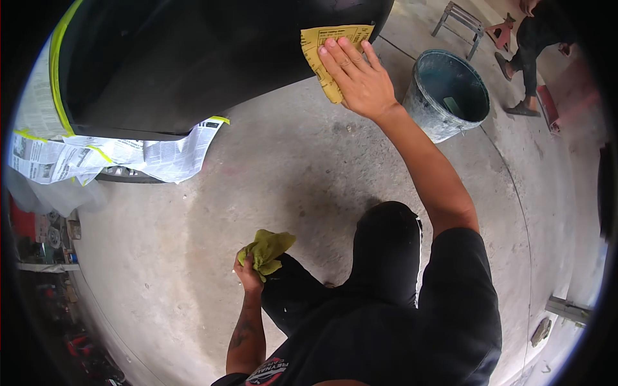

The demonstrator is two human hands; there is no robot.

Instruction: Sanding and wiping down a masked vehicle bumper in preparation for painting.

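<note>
A yellow sheet of sandpaper (314, 62) with dark print on its back lies against the lower right part of a glossy black car body panel (174, 58). My right hand (365, 83) holds the sheet there, its fingers stretched flat over the paper and its thumb hidden. Down by my left knee, my left hand (248, 273) is closed around a crumpled yellow-green cloth (270, 248), away from the panel.
Newspaper (183, 154) held by yellow-green tape (58, 71) covers the area beside the panel. A dark, stained bucket (421, 96) stands right of my hand. Farther back are a metal stand (460, 22) and another person's legs (529, 58). Clutter (55, 235) lines the left edge.
</note>
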